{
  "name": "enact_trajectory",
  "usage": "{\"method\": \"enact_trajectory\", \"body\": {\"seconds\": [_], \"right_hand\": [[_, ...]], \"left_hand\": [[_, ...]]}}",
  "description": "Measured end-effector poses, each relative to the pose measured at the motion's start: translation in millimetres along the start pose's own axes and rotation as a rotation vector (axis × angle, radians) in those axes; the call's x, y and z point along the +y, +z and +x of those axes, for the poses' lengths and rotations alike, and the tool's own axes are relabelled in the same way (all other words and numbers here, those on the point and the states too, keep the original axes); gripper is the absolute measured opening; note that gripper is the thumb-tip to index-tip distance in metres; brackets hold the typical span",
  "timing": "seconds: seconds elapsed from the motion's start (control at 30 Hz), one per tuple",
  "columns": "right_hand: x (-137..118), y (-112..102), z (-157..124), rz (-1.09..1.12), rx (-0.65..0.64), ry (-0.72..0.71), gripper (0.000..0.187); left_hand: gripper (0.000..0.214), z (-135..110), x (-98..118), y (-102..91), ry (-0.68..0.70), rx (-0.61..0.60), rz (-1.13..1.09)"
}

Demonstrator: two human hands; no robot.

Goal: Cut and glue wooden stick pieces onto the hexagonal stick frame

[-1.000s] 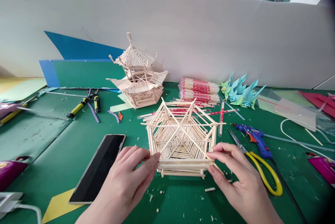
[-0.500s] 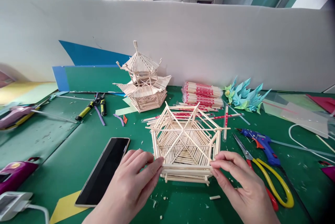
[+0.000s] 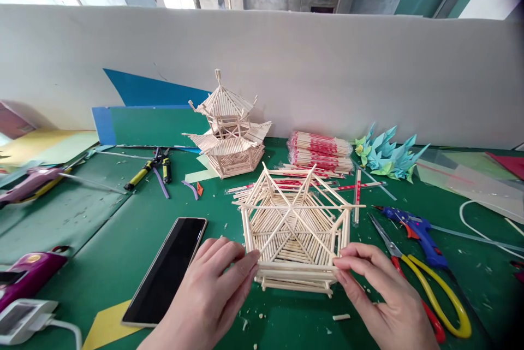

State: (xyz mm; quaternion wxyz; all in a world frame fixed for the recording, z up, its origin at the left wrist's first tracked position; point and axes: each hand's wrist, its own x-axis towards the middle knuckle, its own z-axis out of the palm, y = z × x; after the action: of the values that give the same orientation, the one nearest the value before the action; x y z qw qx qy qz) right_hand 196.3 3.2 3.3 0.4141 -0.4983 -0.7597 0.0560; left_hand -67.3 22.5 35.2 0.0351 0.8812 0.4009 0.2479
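A hexagonal frame of thin wooden sticks [image 3: 295,230] stands on the green mat in front of me. My left hand [image 3: 213,290] presses its fingertips against the frame's near left corner. My right hand [image 3: 380,295] pinches the near right corner, fingers curled on the stacked sticks. Both hands grip the frame's front edge. A finished two-tier stick pagoda [image 3: 227,129] stands behind it near the white wall.
A black phone [image 3: 167,271] lies left of my hand. Yellow-handled scissors [image 3: 426,284] and a blue glue gun [image 3: 411,227] lie to the right. Packs of red-wrapped chopsticks [image 3: 321,150], paper cranes [image 3: 387,153], yellow pliers [image 3: 147,170] and purple tools [image 3: 28,273] surround the mat.
The view has tilted up and shifted, so everything sits lower and further right in the frame. My hands stay on the frame's front corners; the right fingers closed in on the corner.
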Motion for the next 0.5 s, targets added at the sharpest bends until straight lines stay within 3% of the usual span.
{"method": "enact_trajectory", "body": {"seconds": [0.5], "right_hand": [[4.2, -0.3, -5.4, -0.003, -0.030, 0.026, 0.010]], "left_hand": [[0.024, -1.0, 0.2, 0.8, -0.009, -0.005, -0.019]]}}
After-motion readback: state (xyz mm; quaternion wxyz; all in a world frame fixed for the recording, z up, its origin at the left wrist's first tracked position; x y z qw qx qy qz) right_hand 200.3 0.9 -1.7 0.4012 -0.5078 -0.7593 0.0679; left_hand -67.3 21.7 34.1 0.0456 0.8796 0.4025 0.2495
